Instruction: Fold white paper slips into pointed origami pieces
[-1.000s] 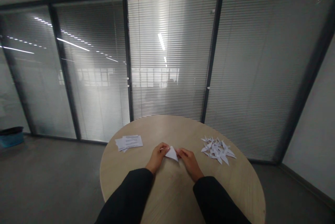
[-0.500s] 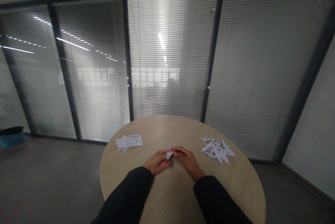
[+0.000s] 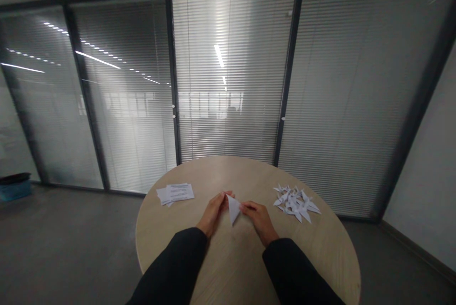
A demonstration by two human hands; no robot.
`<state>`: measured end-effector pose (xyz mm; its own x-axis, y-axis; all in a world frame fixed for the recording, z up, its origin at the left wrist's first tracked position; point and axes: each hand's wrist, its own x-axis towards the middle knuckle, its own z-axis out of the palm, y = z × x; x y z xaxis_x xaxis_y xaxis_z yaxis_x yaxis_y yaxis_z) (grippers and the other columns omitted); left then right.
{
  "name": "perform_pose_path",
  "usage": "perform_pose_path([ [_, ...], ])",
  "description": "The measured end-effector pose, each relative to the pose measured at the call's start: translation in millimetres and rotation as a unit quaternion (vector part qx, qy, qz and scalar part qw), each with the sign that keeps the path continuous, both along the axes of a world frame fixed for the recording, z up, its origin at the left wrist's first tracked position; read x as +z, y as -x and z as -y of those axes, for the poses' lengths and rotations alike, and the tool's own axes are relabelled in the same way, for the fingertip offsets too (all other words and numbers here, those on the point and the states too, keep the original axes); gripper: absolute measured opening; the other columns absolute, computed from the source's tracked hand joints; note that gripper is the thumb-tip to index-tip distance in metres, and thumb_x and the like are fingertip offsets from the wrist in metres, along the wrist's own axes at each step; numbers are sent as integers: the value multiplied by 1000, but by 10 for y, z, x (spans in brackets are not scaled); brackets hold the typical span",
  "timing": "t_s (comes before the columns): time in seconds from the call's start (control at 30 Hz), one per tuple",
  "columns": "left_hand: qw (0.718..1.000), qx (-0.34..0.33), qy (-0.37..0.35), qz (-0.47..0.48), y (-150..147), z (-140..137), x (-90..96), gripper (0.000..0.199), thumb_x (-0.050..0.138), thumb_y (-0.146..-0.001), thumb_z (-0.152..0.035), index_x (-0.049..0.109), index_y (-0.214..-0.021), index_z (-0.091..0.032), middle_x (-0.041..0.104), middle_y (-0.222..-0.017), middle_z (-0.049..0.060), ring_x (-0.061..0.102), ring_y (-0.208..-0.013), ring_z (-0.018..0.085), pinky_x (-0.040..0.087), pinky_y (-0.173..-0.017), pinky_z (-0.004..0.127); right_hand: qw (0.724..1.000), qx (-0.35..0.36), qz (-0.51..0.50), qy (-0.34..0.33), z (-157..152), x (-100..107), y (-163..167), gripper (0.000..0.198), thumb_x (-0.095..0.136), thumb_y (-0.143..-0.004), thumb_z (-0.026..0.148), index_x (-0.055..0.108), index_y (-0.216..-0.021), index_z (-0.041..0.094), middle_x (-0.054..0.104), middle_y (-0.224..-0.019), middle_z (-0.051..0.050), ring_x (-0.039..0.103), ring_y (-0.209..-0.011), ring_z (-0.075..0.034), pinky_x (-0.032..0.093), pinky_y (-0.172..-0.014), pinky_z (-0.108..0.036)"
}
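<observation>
the left hand (image 3: 214, 211) and right hand (image 3: 258, 217) both pinch a folded white paper (image 3: 233, 209) (triangular in outline) over the table (image 3: 231, 176).

- The paper (image 3: 232, 210) is white and folded into a slim, triangular shape; its visible face looks smooth, with fairly straight edges;
- its longest point aims down toward the person; a second corner points up and away; a third juts out to the right;
- it is held between the two hands, the left hand (image 3: 214, 212) at its upper left edge, the right hand (image 3: 257, 217) pinching its right corner by the fingertips;
- it sits over the middle of the round table (image 3: 228, 172); whether its lower tip touches the wood cannot be told; its finer creases are too small to make out.
</observation>
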<state>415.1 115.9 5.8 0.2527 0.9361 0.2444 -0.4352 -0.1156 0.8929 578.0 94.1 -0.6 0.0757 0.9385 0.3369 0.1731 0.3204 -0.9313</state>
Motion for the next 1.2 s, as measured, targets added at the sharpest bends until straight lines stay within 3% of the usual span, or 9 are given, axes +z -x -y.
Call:
perform_pose_path([
  [0.1, 999, 9, -36, -27, -15, 10, 15, 52, 77, -62, -42, 63, -104, -15, 67, -104, 12, 62, -95, 21, 44, -88, 34, 1000, -3, 2, -1, -20, -23, -3, 42, 69, -63, 56, 73, -75, 15, 72, -76, -7, 64, -76, -25, 48, -72, -34],
  [0.2, 997, 45, -55, -41, -41, -8, -6, 52, 84, -51, -33, 62, -95, -15, 69, -90, 7, 64, -80, 18, 48, -76, 30, 1000, 5, -2, 0, -22, -24, 10, 41, 70, -63, 55, 74, -75, 16, 73, -77, -7, 65, -77, -26, 49, -72, -35],
  [0.33, 995, 73, -48, -53, -50, -41, -27, 41, 83, -51, -34, 62, -82, -15, 68, -76, 4, 63, -69, 15, 47, -65, 26, 1000, 17, -1, 15, 1, -2, 43, 41, 70, -63, 55, 74, -75, 16, 73, -77, -8, 65, -76, -25, 49, -71, -34],
  [0.53, 993, 99, -29, -53, -44, -23, -1, 38, 82, -52, -35, 64, -78, -14, 66, -67, 3, 61, -62, 14, 44, -58, 24, 999, 30, 0, 23, 30, 33, 66, 42, 70, -62, 56, 74, -75, 16, 73, -76, -8, 65, -76, -25, 50, -70, -34],
  [0.8, 991, 127, -19, -46, -19, -23, 23, 33, 78, -59, -38, 69, -76, -12, 70, -68, 7, 62, -61, 15, 45, -60, 25, 999, 29, 5, 26, 15, 13, 62, 39, 71, -61, 53, 74, -73, 16, 73, -76, -8, 66, -75, -26, 49, -72, -35],
  [1.2, 990, 137, -7, -39, -15, -43, 3, 31, 79, -56, -36, 70, -72, -12, 70, -66, 7, 62, -59, 15, 45, -58, 25, 999, 42, 1, 33, 23, 27, 59, 31, 72, -62, 46, 74, -71, 17, 73, -73, -5, 65, -74, -24, 48, -72, -32],
])
